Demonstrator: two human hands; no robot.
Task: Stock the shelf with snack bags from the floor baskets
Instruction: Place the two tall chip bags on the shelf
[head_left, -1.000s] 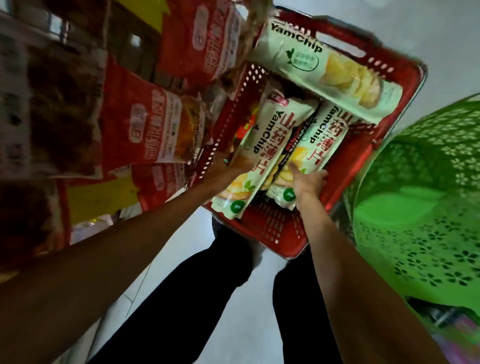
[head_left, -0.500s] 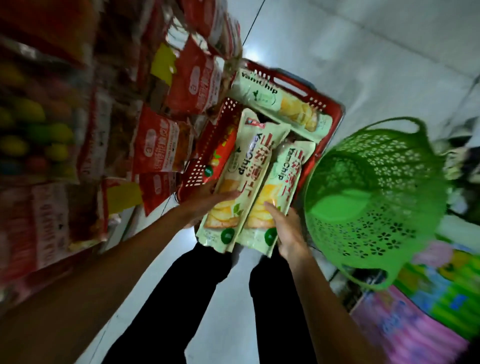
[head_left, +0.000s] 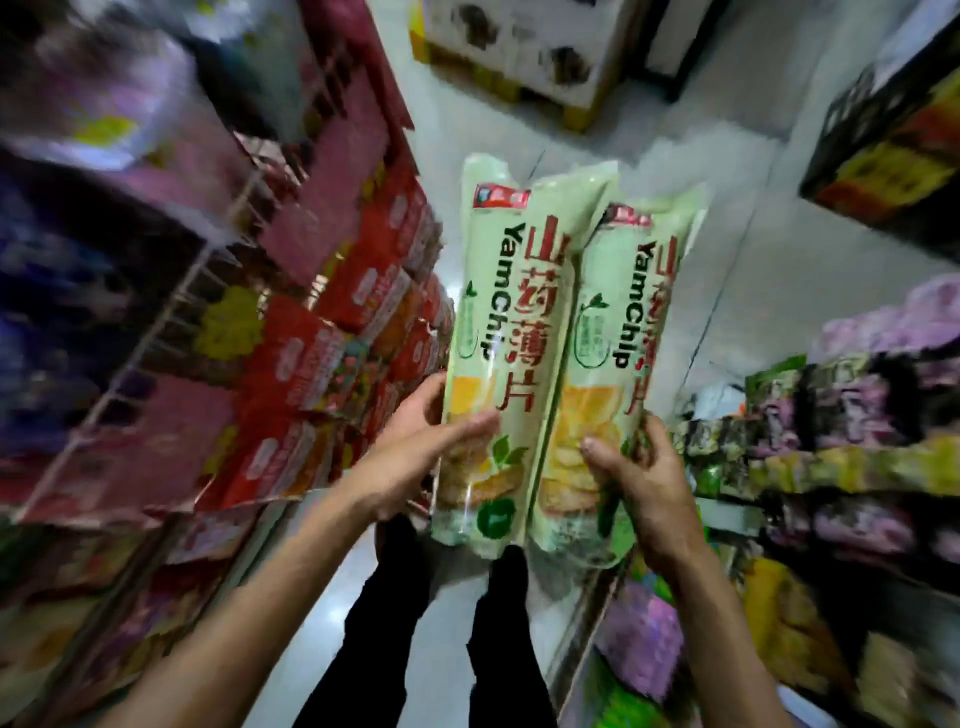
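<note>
The left hand (head_left: 415, 457) clamps its fingers (head_left: 467, 426) on the low end of a long pale-green plastic snack bag (head_left: 498, 338). The right hand (head_left: 644, 488) grips the second green bag (head_left: 618, 364), which touches the first, in the aisle right of the wire shelf of red packets (head_left: 332, 332). Both bags read "YamChip", with red Chinese characters. Held so low, these tall slippery bags could tip or slide out, I think.

My left bag (head_left: 493, 322) is pale green, with black YamChip lettering, big red characters, a red tag at its top, yellow chips pictured low down and a dark green round badge; my right bag (head_left: 613, 374) wears the same print. Left of this pair the packets (head_left: 332, 332) are red with white labels; right of it the packs (head_left: 878, 332) are purple and yellow. Below it my trousers (head_left: 387, 623) are black, the floor (head_left: 727, 171) pale grey
</note>
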